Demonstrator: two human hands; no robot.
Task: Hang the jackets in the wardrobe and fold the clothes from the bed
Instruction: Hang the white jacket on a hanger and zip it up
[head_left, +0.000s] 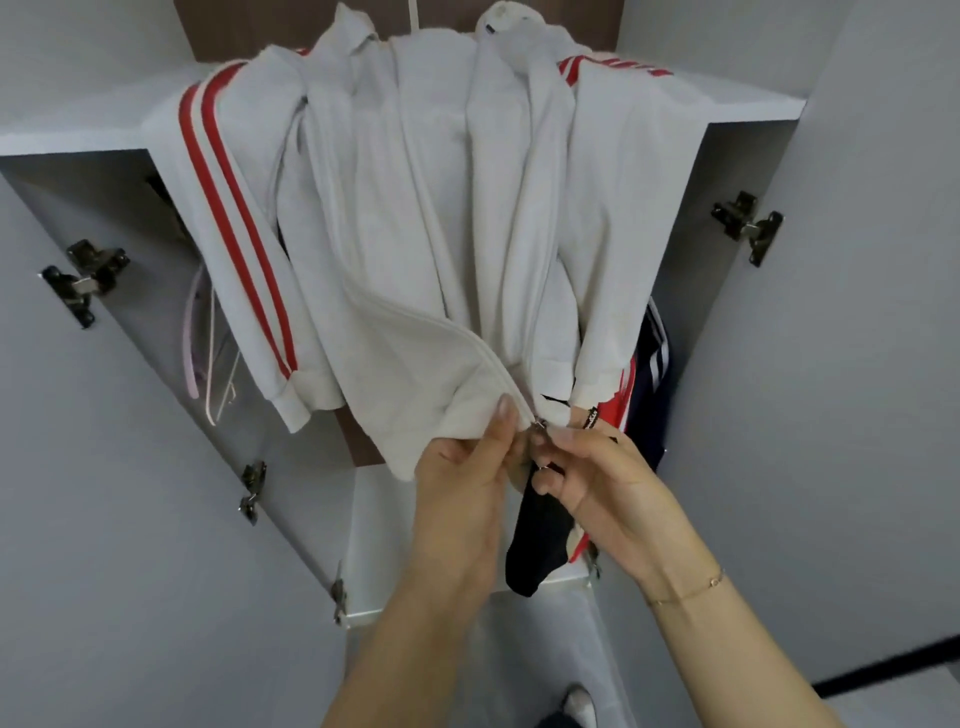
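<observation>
Wardrobe (883, 260) doors wide open, and the white jacket (415, 208) with red stripes hangs inside, in front of a dark one (652, 364). Left hand (462, 488) pinches the hem by the zip, right hand (587, 467) pinches the zipper (537, 426) at the bottom.

Soft, even indoor light fills the scene, its source out of frame, perhaps overhead. Shadows are faint, deepest inside the wardrobe (171, 218). No glare shows on the pale panels. The wide-angle lens bends straight edges toward the borders. Detail is slightly soft and smeared throughout, as in compressed video.
</observation>
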